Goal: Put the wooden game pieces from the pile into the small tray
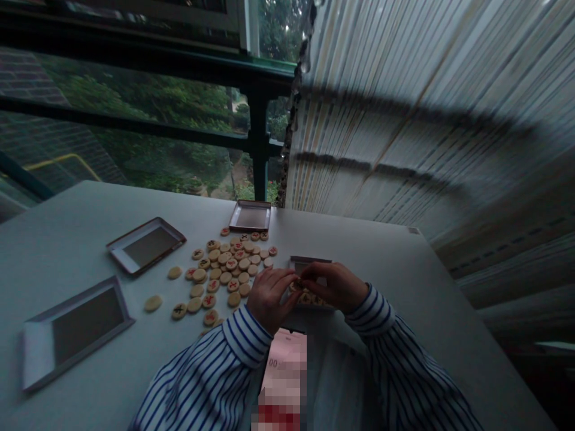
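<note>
Left hand (271, 297) and right hand (333, 285) jointly pinch one game piece (298, 283) at the open box (311, 259), apparently steadying it.

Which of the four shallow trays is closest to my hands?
The tray partly under your right hand, right of the loose pieces, with some pieces inside. Two others lie left, one behind the pile.

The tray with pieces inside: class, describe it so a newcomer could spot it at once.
On the white table, find the spread of round pieces. Just right of it, the left hand and right hand partly hide the tray. It has pieces inside, while none show in the three other trays.
</note>
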Demonstrator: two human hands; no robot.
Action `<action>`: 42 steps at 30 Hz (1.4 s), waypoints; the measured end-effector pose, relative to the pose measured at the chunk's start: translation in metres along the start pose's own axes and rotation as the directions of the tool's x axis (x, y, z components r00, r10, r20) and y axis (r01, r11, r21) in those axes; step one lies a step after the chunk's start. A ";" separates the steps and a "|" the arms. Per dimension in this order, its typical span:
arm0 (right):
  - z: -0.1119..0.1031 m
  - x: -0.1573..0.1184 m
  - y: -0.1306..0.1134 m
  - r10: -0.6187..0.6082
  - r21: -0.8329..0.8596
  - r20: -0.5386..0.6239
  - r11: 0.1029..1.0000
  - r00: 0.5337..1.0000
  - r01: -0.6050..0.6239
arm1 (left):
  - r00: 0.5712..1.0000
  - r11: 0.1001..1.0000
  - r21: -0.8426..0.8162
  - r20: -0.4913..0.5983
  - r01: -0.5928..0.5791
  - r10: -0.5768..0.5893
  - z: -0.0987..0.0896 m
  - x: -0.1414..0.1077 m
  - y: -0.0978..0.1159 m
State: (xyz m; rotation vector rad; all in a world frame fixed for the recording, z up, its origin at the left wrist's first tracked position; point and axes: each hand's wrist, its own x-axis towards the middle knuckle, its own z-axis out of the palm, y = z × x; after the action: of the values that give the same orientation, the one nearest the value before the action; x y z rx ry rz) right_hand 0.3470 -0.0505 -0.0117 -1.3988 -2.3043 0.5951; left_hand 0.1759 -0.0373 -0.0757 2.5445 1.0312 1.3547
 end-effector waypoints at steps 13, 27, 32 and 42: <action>-0.005 -0.004 0.005 -0.003 -0.023 -0.017 1.000 1.000 0.002 | 1.000 0.996 -0.082 0.019 0.023 -0.022 0.002 -0.005 -0.004; -0.007 -0.003 0.004 -0.061 -0.060 -0.005 0.996 0.998 0.061 | 0.990 0.968 -0.209 0.020 0.141 -0.140 -0.001 -0.005 0.000; -0.004 -0.003 0.004 -0.066 -0.065 0.002 0.996 0.998 0.066 | 0.986 0.951 -0.260 0.039 0.168 -0.164 -0.001 -0.006 0.002; -0.002 -0.003 0.002 -0.091 -0.059 0.004 0.994 0.996 0.091 | 0.968 0.903 -0.348 0.082 0.251 -0.237 0.000 -0.007 0.002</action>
State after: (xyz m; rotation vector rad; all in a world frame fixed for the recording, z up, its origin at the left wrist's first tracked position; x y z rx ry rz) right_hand 0.3507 -0.0521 -0.0113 -1.3116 -2.3896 0.5045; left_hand 0.1749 -0.0429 -0.0796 2.0921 0.9564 1.2831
